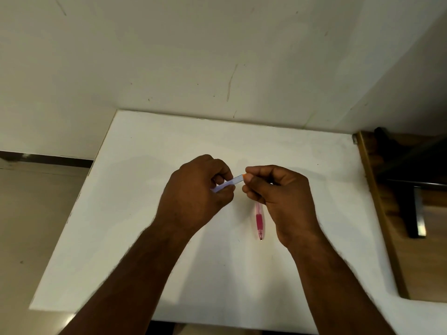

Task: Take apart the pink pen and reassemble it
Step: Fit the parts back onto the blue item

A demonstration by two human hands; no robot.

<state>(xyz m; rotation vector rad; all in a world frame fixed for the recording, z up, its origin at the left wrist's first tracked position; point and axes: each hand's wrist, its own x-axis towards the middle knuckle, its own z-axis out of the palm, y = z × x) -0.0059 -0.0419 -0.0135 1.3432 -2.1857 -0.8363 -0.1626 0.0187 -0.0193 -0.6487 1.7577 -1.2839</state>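
Note:
The pink pen (259, 220) lies on the white table (150, 213), its tip pointing toward me and its upper end hidden under my right hand (278, 192). Both hands hover above the table's middle, holding a different pen between them. My left hand (198, 189) grips the pale bluish-white barrel (229, 183) of that pen. The fingertips of my right hand pinch its orange end (244, 176). Neither hand grips the pink pen, as far as I can see.
A cream wall rises behind the table. To the right stands a wooden surface (423, 250) with a dark metal frame (411, 189). Tiled floor lies to the left of the table.

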